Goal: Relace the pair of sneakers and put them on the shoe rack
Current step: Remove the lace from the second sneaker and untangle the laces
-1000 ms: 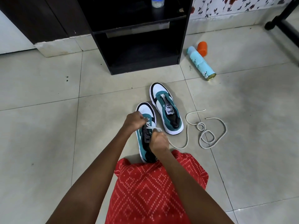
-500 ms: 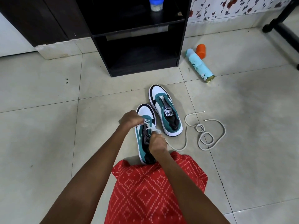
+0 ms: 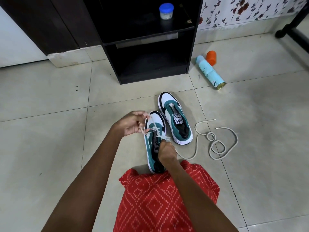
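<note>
Seen from above, a green-and-white sneaker (image 3: 156,118) lies on the tiled floor (image 3: 50,131) just in front of a person's red-patterned lap. The left hand (image 3: 132,123) pinches its white lace (image 3: 156,131) out to the side, while the right hand (image 3: 166,150) is curled round the lace over the tongue. The second sneaker (image 3: 175,118) sits just beside it, a loose lace (image 3: 217,144) coiled to its right, and the black shoe rack (image 3: 153,77) stands beyond.
</note>
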